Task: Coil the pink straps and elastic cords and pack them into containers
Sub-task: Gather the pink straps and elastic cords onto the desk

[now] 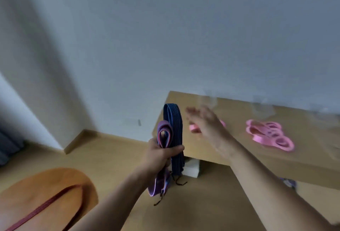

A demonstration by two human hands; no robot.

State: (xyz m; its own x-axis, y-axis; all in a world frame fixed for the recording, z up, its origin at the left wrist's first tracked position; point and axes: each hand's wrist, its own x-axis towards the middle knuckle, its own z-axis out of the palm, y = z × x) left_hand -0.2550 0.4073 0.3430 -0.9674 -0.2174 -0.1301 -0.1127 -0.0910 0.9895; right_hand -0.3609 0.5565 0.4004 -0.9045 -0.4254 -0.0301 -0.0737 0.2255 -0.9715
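left hand clamps folded navy and purple elastic bands; right hand, fingers spread, above coiled pink straps.

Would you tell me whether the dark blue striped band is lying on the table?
No, the left hand grips the dark blue striped band upright in the air, off the table.

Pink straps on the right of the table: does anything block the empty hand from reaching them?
Nothing visible. The right hand hovers open over the table; only bare wood separates it from the pink straps.
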